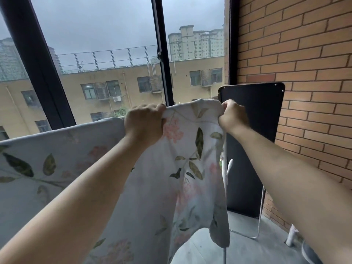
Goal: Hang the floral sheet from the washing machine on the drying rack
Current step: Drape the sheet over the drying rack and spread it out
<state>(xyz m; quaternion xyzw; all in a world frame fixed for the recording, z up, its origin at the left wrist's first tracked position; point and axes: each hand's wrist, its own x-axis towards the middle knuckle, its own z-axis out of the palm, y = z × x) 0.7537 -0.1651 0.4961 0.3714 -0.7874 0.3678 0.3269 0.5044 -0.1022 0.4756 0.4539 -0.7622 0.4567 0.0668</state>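
left hand (143,124): your fingers curl tight on the top edge of the pale blue cotton sheet with pink flowers and green leaves (181,168) | right hand (233,116): you pinch the same edge nearby | sheet: held up between both hands, left part draped before the dark-framed window (161,54), support hidden, rest hanging | black rounded panel (253,140): against the orange brick wall (304,44)

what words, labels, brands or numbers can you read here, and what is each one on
None can be read.
Pale blue floral sheet: only a leaf and blossom print, no label showing.
Black rounded panel against the orange brick wall: blank.
Beige buildings outside the window: no legible signs.
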